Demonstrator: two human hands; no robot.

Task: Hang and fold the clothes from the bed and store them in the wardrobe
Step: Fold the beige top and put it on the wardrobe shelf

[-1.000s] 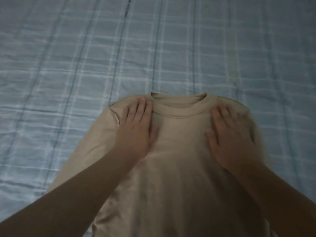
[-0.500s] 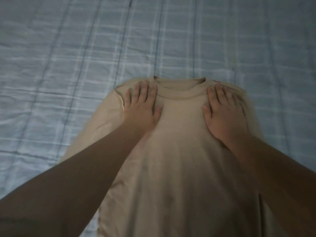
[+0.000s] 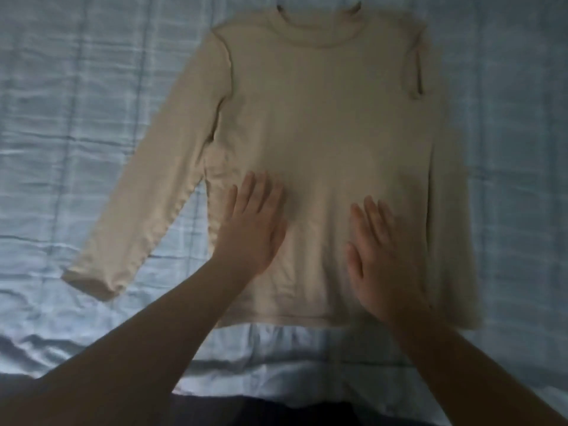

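Smoothing the shirt (image 3: 322, 133), is that what the hands are doing?

Yes. A moment ago both hands were up by the collar (image 3: 318, 29). Now they are low down, near the bottom edge. They have slid down the front.

Are they holding it?

No. The left hand (image 3: 252, 232) and the right hand (image 3: 384, 262) both lie flat on the cloth, fingers straight and a bit apart. They press, they do not grab.

Where is the shirt?

On the bed (image 3: 76, 87), spread out. One long sleeve (image 3: 147, 192) sticks out to the left side. The other sleeve seems to lie along the right edge, but it is blurry.

So what does that mean?

I think the shirt is flat enough now. It is not folded yet, so folding the sleeves in should come next.

Is there a wardrobe, or a box?

None shows. Nothing is put away yet. The shirt is the only piece of clothing I can see.
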